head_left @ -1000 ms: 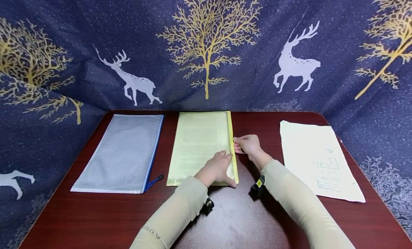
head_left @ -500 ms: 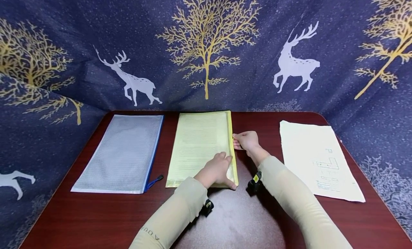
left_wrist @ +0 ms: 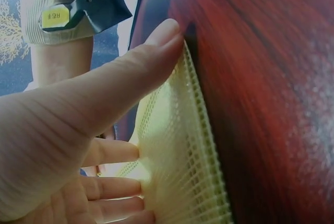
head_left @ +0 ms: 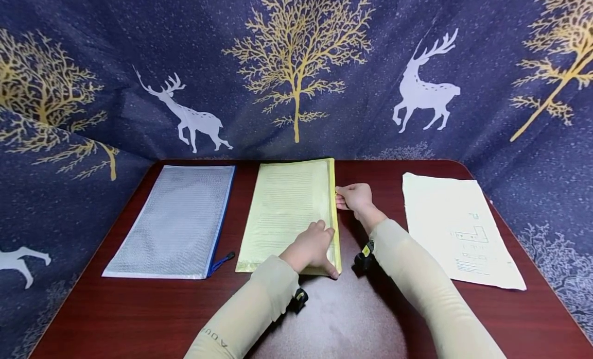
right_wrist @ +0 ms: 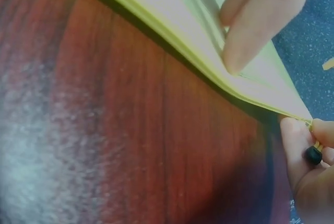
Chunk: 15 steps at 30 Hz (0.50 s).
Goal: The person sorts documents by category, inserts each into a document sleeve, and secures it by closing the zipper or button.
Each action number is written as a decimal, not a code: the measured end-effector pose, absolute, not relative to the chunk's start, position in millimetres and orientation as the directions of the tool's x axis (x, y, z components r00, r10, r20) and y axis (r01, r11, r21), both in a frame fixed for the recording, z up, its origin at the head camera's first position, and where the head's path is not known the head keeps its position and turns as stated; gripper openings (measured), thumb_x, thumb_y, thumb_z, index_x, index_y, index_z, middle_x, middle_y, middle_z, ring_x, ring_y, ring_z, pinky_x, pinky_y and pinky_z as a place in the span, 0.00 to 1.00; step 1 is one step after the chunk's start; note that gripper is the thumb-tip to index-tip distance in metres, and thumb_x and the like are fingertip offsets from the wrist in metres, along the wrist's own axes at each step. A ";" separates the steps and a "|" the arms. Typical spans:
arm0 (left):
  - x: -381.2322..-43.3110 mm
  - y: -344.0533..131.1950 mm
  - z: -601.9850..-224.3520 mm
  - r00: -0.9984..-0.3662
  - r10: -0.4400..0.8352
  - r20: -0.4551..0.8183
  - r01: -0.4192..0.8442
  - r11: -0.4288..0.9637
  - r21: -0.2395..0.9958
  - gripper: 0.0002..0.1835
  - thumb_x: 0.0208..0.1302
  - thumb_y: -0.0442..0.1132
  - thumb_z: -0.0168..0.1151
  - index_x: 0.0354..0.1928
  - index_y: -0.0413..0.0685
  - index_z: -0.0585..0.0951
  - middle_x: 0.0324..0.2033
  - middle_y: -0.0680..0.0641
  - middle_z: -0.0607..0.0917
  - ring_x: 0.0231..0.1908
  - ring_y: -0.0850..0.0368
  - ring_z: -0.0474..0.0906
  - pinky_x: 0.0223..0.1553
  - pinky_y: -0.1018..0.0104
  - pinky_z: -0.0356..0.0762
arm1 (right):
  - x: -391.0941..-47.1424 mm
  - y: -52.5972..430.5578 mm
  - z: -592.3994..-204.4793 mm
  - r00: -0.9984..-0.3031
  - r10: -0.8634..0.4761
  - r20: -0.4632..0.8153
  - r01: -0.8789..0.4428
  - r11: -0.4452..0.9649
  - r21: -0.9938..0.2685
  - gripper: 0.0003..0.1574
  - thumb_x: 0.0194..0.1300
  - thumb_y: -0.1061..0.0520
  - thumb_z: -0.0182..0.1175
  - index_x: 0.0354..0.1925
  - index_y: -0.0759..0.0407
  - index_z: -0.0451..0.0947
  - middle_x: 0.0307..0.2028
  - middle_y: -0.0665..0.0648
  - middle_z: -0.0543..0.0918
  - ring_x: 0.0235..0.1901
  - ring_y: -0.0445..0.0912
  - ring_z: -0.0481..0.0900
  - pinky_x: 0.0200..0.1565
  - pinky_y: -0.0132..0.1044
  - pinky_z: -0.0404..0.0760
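Observation:
A yellow mesh zipper pouch (head_left: 282, 209) lies in the middle of the table, and lined printing shows through it. My left hand (head_left: 311, 245) rests on its lower right part with fingers spread, the thumb at the near corner. In the left wrist view, that thumb (left_wrist: 130, 78) reaches across the mesh while the other fingertips touch it. Along the pouch's right edge, my right hand (head_left: 355, 198) pinches the zipper pull. The right wrist view shows the pull's black cord end (right_wrist: 313, 155) hanging beside the pinching thumb and finger.
A clear mesh pouch (head_left: 171, 220) with a blue zipper edge and cord lies on the left. White sheets (head_left: 458, 225) with printed drawings lie at the right. Behind the dark red table (head_left: 153, 318) hangs a blue cloth (head_left: 352, 91) with deer and trees.
My right hand has slid a little farther away along the zipper edge. The yellow pouch has turned slightly, its near end shifting left and closer. The left hand stays on it.

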State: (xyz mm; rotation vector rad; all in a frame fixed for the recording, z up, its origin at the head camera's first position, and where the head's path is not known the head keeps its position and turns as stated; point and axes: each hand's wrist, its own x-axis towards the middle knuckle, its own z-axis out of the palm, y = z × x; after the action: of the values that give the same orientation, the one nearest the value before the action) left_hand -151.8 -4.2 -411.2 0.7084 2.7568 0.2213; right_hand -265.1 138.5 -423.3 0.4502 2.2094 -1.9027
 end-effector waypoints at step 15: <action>-145.9 -5.1 -409.0 -0.828 0.505 -0.246 0.470 0.862 0.189 0.49 0.22 0.67 0.78 0.51 0.47 0.75 0.46 0.46 0.72 0.47 0.52 0.69 0.41 0.63 0.78 | -273.2 139.8 -415.4 -0.940 0.121 -0.319 0.334 0.136 -0.933 0.18 0.66 0.57 0.58 0.46 0.72 0.79 0.23 0.55 0.81 0.21 0.41 0.82 0.37 0.37 0.84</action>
State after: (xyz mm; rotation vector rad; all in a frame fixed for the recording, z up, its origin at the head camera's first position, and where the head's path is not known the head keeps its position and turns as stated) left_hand -145.9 -5.1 -409.0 0.7357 2.7486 0.1731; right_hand -273.2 139.8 -415.4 0.4537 2.2360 -1.9084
